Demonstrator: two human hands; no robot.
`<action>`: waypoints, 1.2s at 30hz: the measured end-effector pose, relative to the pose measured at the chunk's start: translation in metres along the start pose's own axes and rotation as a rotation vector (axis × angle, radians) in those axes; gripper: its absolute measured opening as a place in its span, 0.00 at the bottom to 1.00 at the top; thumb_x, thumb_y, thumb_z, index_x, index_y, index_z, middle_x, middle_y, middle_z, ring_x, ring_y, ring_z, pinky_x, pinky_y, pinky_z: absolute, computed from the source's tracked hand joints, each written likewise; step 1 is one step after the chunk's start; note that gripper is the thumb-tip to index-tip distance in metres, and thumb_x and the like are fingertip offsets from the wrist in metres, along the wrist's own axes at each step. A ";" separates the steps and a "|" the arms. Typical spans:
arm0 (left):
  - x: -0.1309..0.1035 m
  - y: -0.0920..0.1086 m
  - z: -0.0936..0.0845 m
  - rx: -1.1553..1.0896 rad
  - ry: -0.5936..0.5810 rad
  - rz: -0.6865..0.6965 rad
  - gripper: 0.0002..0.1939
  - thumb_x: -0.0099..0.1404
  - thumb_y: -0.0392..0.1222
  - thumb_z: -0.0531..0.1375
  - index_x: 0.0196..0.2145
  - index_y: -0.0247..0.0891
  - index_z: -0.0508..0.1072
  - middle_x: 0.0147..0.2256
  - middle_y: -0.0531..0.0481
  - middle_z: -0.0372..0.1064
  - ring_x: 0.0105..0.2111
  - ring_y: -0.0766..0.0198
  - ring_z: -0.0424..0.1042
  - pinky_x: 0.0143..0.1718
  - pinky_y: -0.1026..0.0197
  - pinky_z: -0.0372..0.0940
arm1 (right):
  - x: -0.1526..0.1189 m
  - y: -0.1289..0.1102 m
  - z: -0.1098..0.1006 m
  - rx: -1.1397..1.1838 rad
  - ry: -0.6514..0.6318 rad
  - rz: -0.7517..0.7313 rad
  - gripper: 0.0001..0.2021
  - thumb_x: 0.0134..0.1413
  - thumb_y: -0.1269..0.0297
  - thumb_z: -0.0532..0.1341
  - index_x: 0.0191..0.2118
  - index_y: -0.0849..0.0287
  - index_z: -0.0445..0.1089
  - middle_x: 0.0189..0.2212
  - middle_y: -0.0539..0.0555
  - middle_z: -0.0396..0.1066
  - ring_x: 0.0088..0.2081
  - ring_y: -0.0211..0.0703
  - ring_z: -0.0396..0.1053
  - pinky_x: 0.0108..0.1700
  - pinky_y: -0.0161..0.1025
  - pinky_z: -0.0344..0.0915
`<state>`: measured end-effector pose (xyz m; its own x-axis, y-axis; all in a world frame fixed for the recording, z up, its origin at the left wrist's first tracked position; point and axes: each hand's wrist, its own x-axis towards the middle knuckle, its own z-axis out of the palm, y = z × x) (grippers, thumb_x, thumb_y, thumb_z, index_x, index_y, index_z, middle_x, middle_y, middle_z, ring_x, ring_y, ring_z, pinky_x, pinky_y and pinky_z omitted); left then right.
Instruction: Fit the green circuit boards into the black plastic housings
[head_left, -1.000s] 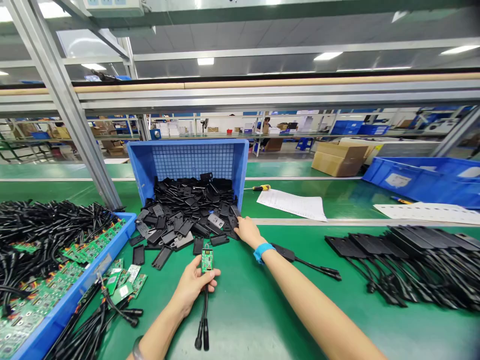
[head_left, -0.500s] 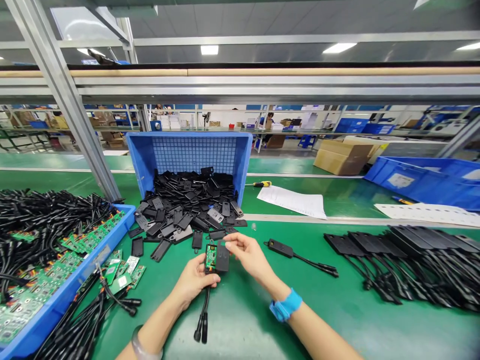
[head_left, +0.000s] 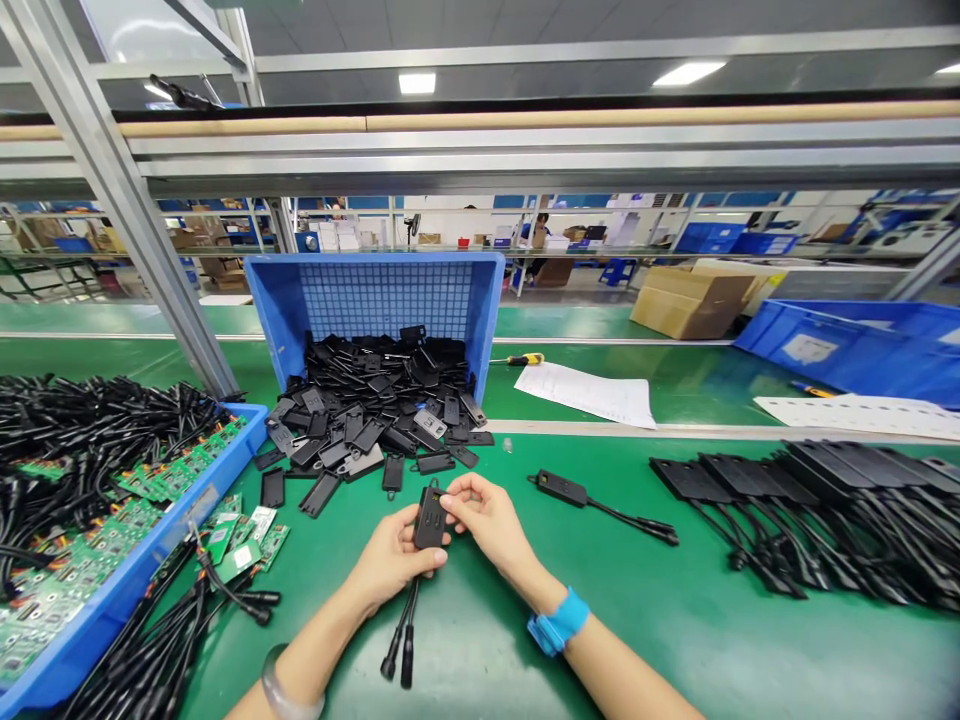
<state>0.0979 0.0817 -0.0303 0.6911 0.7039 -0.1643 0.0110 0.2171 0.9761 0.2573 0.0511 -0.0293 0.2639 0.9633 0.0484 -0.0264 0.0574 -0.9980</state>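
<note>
My left hand (head_left: 401, 550) is closed around a small black plastic case (head_left: 430, 518) with a hanging loop at its top. Two black cables (head_left: 409, 635) with round connectors dangle from its lower end. At the upper right edge of the case, my right hand (head_left: 484, 520) pinches the cover, which lies over the box; no circuit board shows. A similar black case with cables (head_left: 562, 488) lies on the green bench to the right of my hands. Loose black case halves (head_left: 367, 435) are piled just beyond them.
A tipped blue crate (head_left: 487, 320) spills case parts at the back. On the left, a blue tray (head_left: 225, 480) holds green circuit boards with black cables. Cased units (head_left: 825, 475) lie in a row at right. Behind are a screwdriver (head_left: 525, 359) and a paper sheet (head_left: 592, 393).
The cover in my right hand has moved left onto the box, hiding the green circuit board that showed before. My left hand keeps its hold; the view has shifted slightly.
</note>
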 end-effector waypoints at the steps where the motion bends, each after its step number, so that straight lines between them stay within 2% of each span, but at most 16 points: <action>1: 0.000 0.001 0.001 0.020 0.008 0.006 0.28 0.47 0.43 0.69 0.46 0.34 0.70 0.36 0.43 0.73 0.26 0.68 0.70 0.25 0.67 0.63 | 0.000 0.000 0.000 0.006 -0.002 0.009 0.18 0.38 0.51 0.68 0.28 0.58 0.64 0.18 0.45 0.64 0.21 0.37 0.67 0.22 0.32 0.62; 4: -0.001 0.002 0.004 0.067 0.012 0.031 0.24 0.51 0.46 0.67 0.44 0.33 0.70 0.36 0.43 0.72 0.26 0.66 0.70 0.23 0.68 0.63 | -0.002 -0.001 0.002 0.048 -0.019 0.039 0.20 0.40 0.47 0.66 0.31 0.57 0.64 0.21 0.46 0.66 0.22 0.36 0.65 0.22 0.31 0.60; 7: -0.002 0.003 0.005 0.054 -0.010 0.033 0.25 0.51 0.46 0.66 0.45 0.34 0.69 0.37 0.42 0.71 0.30 0.62 0.73 0.24 0.66 0.66 | -0.004 -0.003 0.002 0.084 -0.140 0.092 0.20 0.47 0.44 0.60 0.31 0.58 0.66 0.23 0.48 0.66 0.22 0.35 0.63 0.24 0.32 0.59; 9: -0.003 0.003 0.005 0.047 -0.012 0.025 0.25 0.51 0.46 0.66 0.45 0.33 0.69 0.36 0.42 0.71 0.31 0.61 0.74 0.26 0.65 0.68 | -0.003 -0.003 0.001 0.063 -0.194 0.088 0.20 0.49 0.44 0.59 0.28 0.59 0.67 0.21 0.47 0.64 0.22 0.35 0.61 0.26 0.33 0.58; 13: -0.002 -0.001 0.006 0.056 -0.001 0.026 0.25 0.52 0.47 0.66 0.45 0.31 0.68 0.34 0.42 0.72 0.27 0.62 0.74 0.27 0.64 0.68 | -0.003 0.001 0.002 -0.063 -0.157 0.019 0.19 0.53 0.47 0.56 0.27 0.59 0.66 0.20 0.47 0.62 0.24 0.37 0.60 0.29 0.35 0.60; 15: 0.000 -0.004 0.008 0.015 0.023 0.039 0.27 0.53 0.47 0.66 0.48 0.31 0.67 0.36 0.41 0.72 0.28 0.63 0.74 0.28 0.63 0.68 | -0.007 0.003 0.006 -0.212 -0.101 -0.040 0.18 0.58 0.50 0.51 0.32 0.59 0.68 0.25 0.50 0.64 0.27 0.40 0.63 0.32 0.37 0.63; 17: 0.001 -0.006 0.008 -0.069 0.022 0.076 0.34 0.52 0.45 0.67 0.55 0.35 0.63 0.42 0.40 0.70 0.34 0.62 0.74 0.35 0.62 0.68 | -0.012 0.002 0.011 -0.427 -0.031 -0.160 0.16 0.58 0.55 0.52 0.44 0.61 0.67 0.34 0.55 0.66 0.34 0.45 0.66 0.38 0.41 0.65; 19: 0.000 -0.008 0.007 -0.144 -0.049 0.100 0.44 0.49 0.43 0.69 0.61 0.40 0.54 0.48 0.39 0.67 0.42 0.59 0.72 0.43 0.59 0.66 | -0.018 -0.001 0.014 -0.653 -0.015 -0.267 0.22 0.55 0.61 0.56 0.55 0.62 0.60 0.42 0.60 0.64 0.41 0.48 0.65 0.44 0.44 0.65; 21: -0.001 -0.009 0.005 -0.144 -0.143 0.091 0.50 0.49 0.42 0.70 0.64 0.43 0.47 0.53 0.37 0.63 0.48 0.57 0.69 0.48 0.57 0.63 | -0.022 -0.008 0.013 -0.841 -0.059 -0.283 0.25 0.55 0.67 0.55 0.59 0.65 0.56 0.44 0.62 0.63 0.43 0.48 0.65 0.46 0.43 0.65; 23: -0.002 -0.009 0.001 -0.076 -0.174 0.083 0.50 0.51 0.42 0.68 0.64 0.45 0.44 0.57 0.35 0.58 0.52 0.55 0.65 0.49 0.56 0.63 | -0.022 -0.016 0.005 -1.035 -0.085 -0.234 0.24 0.56 0.72 0.53 0.59 0.67 0.56 0.43 0.63 0.63 0.42 0.48 0.66 0.46 0.42 0.65; 25: -0.002 -0.009 -0.002 0.014 -0.133 0.101 0.47 0.53 0.42 0.67 0.64 0.45 0.46 0.59 0.35 0.55 0.54 0.54 0.63 0.47 0.56 0.63 | -0.020 -0.023 -0.010 -1.264 -0.052 -0.160 0.25 0.54 0.76 0.52 0.59 0.68 0.57 0.43 0.65 0.65 0.43 0.51 0.66 0.46 0.43 0.64; 28: -0.001 -0.011 -0.004 0.121 -0.043 0.137 0.43 0.53 0.39 0.65 0.62 0.42 0.51 0.56 0.35 0.60 0.48 0.57 0.67 0.42 0.58 0.65 | -0.016 -0.028 -0.037 -1.553 0.020 -0.029 0.27 0.49 0.80 0.53 0.58 0.69 0.59 0.42 0.67 0.66 0.44 0.56 0.66 0.42 0.44 0.64; 30: 0.000 -0.011 -0.005 0.201 0.017 0.178 0.38 0.53 0.37 0.63 0.60 0.40 0.55 0.51 0.37 0.65 0.43 0.60 0.69 0.38 0.60 0.66 | -0.013 -0.027 -0.056 -1.631 0.008 0.043 0.22 0.50 0.80 0.52 0.53 0.69 0.64 0.41 0.67 0.67 0.45 0.58 0.66 0.40 0.43 0.64; 32: -0.001 -0.007 -0.007 0.358 0.094 0.250 0.34 0.53 0.34 0.61 0.58 0.40 0.60 0.48 0.40 0.68 0.40 0.62 0.70 0.34 0.63 0.67 | -0.009 -0.023 -0.073 -1.652 0.013 0.072 0.18 0.51 0.80 0.51 0.47 0.69 0.68 0.37 0.65 0.68 0.42 0.56 0.68 0.38 0.42 0.64; 34: -0.003 0.004 -0.014 0.573 0.183 0.313 0.29 0.54 0.32 0.59 0.54 0.40 0.64 0.46 0.42 0.69 0.39 0.62 0.70 0.32 0.64 0.67 | -0.004 -0.018 -0.085 -1.684 0.083 0.095 0.17 0.53 0.79 0.49 0.46 0.68 0.69 0.35 0.66 0.67 0.39 0.56 0.69 0.34 0.42 0.64; 36: -0.011 0.021 -0.026 0.821 0.280 0.326 0.23 0.55 0.33 0.58 0.50 0.39 0.68 0.44 0.43 0.70 0.39 0.60 0.70 0.34 0.62 0.68 | 0.001 -0.012 -0.092 -1.722 0.167 0.060 0.18 0.53 0.78 0.50 0.47 0.69 0.68 0.37 0.68 0.66 0.38 0.58 0.70 0.32 0.42 0.63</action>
<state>0.0717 0.0958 -0.0119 0.5511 0.8069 0.2125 0.4295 -0.4926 0.7569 0.3464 0.0271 -0.0213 0.3933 0.9116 0.1195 0.9085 -0.4053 0.1019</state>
